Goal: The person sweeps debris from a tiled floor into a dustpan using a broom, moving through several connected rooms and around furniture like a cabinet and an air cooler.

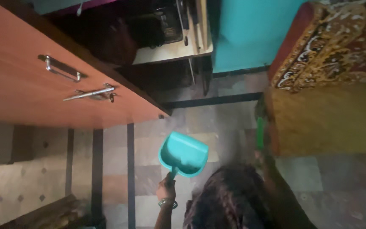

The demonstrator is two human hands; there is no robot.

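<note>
Dark patterned cloth [234, 199] fills the lower centre, nearest the lens, and blocks part of the view below. Left hand [166, 190], with a bangle [167, 203] at the wrist: fingers [164, 185] wrapped fully closed around the handle of a teal dustpan [184, 154]. Pan held out ahead of the hand, scoop facing up and away, over the tiled floor [229, 123]; whether its front edge touches the tiles cannot be told. Right hand [262, 157] dim and mostly hidden beside the cloth; it sits at the lower end of a green stick-like handle [260, 132], grip state not readable. Edges: orange cabinet door [43, 85] with metal handle [62, 69] and latch [90, 93] overhangs on the left, its lower corner near the pan. A bed with yellow side [331, 118] and patterned cover [339, 42] bounds the right, just beside the green handle. Open floor runs between them toward the teal wall [250, 34] and a low wooden shelf [178, 48].
</note>
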